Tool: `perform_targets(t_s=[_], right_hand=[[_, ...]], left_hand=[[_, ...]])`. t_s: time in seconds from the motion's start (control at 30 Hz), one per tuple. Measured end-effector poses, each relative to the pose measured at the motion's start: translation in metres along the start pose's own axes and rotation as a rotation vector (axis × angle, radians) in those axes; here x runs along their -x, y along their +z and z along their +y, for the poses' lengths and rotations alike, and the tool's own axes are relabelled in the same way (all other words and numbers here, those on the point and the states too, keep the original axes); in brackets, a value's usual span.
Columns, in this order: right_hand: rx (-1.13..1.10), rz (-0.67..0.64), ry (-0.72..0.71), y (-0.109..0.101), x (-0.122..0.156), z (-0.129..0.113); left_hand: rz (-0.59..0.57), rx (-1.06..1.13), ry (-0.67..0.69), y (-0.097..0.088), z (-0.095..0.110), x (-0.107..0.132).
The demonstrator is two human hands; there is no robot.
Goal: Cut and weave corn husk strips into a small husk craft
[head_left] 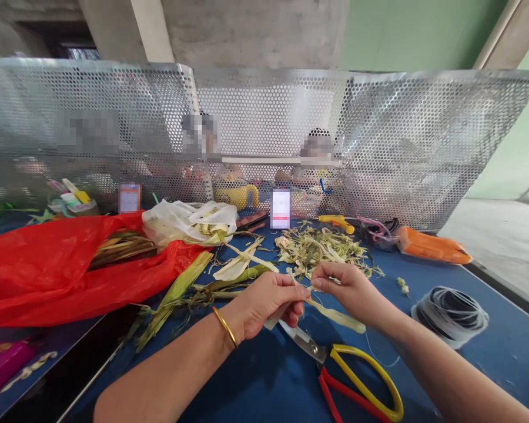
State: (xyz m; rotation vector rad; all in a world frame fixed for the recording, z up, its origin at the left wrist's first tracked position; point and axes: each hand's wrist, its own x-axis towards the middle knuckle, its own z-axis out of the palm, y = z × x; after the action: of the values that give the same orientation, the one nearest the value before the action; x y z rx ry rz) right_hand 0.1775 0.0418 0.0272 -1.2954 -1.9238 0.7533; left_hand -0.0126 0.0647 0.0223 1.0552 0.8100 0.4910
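Note:
My left hand (273, 299), a gold bangle on its wrist, is closed on a pale strip of corn husk (337, 317) above the blue table (255, 358). Close beside it, my right hand (346, 288) pinches thumb and fingers together at the strip's upper part; the exact grip is partly hidden. A fine thread runs below the hands. Beneath them lie scissors (326, 355) with one yellow and one red handle. Beyond my fingers is a heap of shredded husk (326, 247). Larger husk leaves (180, 291) lie left of my hands.
A red plastic bag (48, 264) and a white bag (185, 220) of husks cover the left side. A wound coil of thread (449, 317) sits right. Along the back are a phone (281, 208), a yellow glue gun (337, 223), an orange packet (432, 245) and a perforated metal screen (401, 147).

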Motion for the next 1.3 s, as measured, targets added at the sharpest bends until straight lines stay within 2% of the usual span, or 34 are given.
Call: perform_targets(t_s=[0.1,0.27,0.37,0.47,0.57,0.63,0.87,0.97,1.13,1.2,1.3], right_hand=[[0.053,0.004,-0.004,0.003,0.001,-0.003],[0.149,0.042,-0.093,0.008,0.002,-0.006],[0.019,-0.024,-0.010,0.015,0.002,-0.002],[-0.213,-0.066,0.127,0.026,0.001,0.002],[-0.404,-0.010,0.243,0.035,0.002,0.000],[-0.433,0.063,0.262,0.037,0.003,-0.004],[-0.230,0.216,0.160,0.039,0.006,-0.010],[-0.198,0.222,0.159,0.040,0.005,-0.010],[-0.087,0.279,0.092,0.018,-0.001,-0.005],[-0.040,0.206,0.054,0.007,-0.002,-0.002],[-0.096,-0.076,0.010,-0.003,-0.002,0.002]], left_hand=[[-0.010,-0.064,0.012,0.000,-0.001,0.000],[-0.042,-0.163,0.019,0.004,-0.004,0.002],[-0.025,-0.189,0.019,0.009,-0.007,0.002],[-0.040,-0.213,0.014,0.014,-0.010,0.001],[-0.025,-0.235,-0.010,0.017,-0.011,0.001],[-0.015,-0.226,-0.024,0.018,-0.011,0.002],[-0.085,-0.203,-0.041,0.021,-0.017,0.002],[-0.101,-0.188,-0.050,0.021,-0.019,0.001],[-0.046,-0.012,-0.036,0.012,-0.012,0.000],[-0.024,0.044,-0.027,0.007,-0.008,0.000],[0.002,0.069,-0.004,0.002,-0.003,-0.001]])
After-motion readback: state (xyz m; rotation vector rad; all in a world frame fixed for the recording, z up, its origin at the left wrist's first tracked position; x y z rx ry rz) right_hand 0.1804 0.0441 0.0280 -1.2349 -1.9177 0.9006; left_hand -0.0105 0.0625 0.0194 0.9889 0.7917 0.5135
